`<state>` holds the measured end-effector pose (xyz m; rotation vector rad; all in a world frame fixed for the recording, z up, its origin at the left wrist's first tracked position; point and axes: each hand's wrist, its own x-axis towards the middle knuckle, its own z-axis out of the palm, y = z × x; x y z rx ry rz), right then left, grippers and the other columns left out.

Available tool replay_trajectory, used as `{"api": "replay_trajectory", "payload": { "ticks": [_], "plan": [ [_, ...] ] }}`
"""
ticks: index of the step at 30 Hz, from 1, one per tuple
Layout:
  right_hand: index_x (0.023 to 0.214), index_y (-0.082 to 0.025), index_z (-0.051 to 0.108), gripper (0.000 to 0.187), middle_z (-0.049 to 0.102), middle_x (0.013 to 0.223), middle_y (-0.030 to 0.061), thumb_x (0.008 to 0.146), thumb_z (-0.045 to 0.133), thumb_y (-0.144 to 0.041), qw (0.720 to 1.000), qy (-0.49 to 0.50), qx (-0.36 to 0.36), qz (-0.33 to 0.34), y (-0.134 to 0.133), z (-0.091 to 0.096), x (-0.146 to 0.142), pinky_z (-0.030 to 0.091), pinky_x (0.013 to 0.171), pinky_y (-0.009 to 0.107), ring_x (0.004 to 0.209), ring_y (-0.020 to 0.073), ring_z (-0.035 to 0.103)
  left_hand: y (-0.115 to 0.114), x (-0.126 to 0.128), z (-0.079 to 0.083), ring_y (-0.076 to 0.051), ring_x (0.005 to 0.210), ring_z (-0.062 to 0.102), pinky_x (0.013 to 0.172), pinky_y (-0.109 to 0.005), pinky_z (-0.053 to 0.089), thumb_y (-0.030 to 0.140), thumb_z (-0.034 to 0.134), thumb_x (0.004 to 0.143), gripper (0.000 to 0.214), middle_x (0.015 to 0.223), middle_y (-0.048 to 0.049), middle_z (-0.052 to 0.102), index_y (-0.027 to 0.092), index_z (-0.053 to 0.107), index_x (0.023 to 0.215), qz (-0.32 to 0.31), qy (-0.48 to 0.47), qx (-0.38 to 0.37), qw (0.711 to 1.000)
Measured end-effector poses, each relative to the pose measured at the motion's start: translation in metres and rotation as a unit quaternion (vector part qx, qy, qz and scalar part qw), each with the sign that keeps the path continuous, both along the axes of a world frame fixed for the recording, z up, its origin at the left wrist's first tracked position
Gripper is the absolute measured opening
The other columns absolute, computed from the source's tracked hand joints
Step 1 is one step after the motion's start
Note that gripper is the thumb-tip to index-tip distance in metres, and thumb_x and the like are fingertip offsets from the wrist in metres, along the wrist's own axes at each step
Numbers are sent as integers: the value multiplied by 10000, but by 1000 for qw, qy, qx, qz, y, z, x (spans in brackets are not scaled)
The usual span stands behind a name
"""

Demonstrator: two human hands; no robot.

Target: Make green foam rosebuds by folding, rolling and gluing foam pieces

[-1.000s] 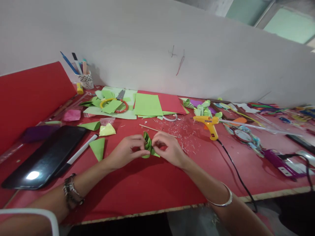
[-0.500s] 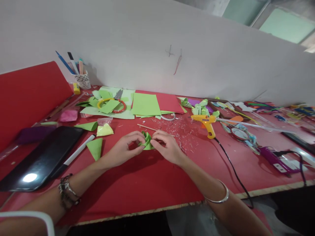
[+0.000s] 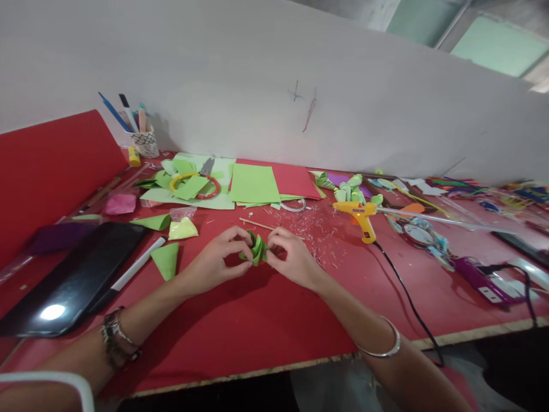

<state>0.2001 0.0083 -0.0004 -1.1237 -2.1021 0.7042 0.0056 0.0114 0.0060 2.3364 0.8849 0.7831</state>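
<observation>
Between my two hands is a curled green paper piece [image 3: 257, 250], made of overlapping folds. My left hand [image 3: 223, 254] pinches its left side with thumb and fingers. On the opposite side, my right hand [image 3: 291, 257] grips the paper's edge between thumb and fingertips. Just behind the hands a thin wooden stick [image 3: 257, 224] lies on the red tabletop [image 3: 249, 326]. To the left of my left hand rest a green paper cone [image 3: 166, 261] and a small bag of yellow material [image 3: 183, 226].
A yellow glue gun [image 3: 360, 216] with a black cord stands at right, near a purple power strip [image 3: 484, 280]. Scissors [image 3: 201, 182] lie on green paper scraps. A black tablet-like slab [image 3: 81, 274] and a marker [image 3: 137, 264] are at left. A pen cup [image 3: 146, 141] stands behind.
The green paper piece has turned and tilted slightly between my hands, showing its folds from another angle. My fingers have shifted a little on it; the other things lie as before.
</observation>
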Motion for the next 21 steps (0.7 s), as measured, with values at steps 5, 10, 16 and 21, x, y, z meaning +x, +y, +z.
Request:
{"api": "replay_trajectory", "payload": {
  "ticks": [5, 10, 16, 21],
  "plan": [
    [631, -166, 459, 113, 466, 789, 11, 743, 469, -153, 998, -44, 30, -21, 4, -1, 6, 384, 635, 219, 685, 94, 479, 3, -3, -1, -129, 864, 495, 794, -253, 398, 182, 505, 759, 75, 908, -24, 485, 177, 568, 719, 41, 5, 27, 999],
    [626, -170, 457, 118, 463, 760, 5, 744, 464, -164, 996, -58, 40, -55, 6, -3, 8, 376, 599, 212, 643, 90, 475, 4, -5, 1, -129, 799, 503, 746, -252, 405, 196, 483, 770, 125, 837, -19, 510, 167, 547, 667, 75, -23, 49, 996],
    [635, -174, 472, 105, 464, 738, -2, 740, 478, -167, 991, -78, 55, -91, 7, -3, 9, 359, 568, 202, 600, 84, 469, 6, -6, 1, -130, 768, 507, 722, -255, 418, 205, 464, 790, 108, 805, -21, 525, 168, 544, 728, 88, -38, 47, 994],
    [645, -176, 496, 101, 471, 729, -4, 745, 482, -177, 987, -107, 63, -101, 7, -4, 7, 344, 560, 199, 586, 83, 466, 8, -6, -5, -164, 907, 500, 806, -297, 423, 226, 458, 803, 246, 1005, -43, 526, 200, 498, 1044, 125, 1, 38, 991]
  ]
}}
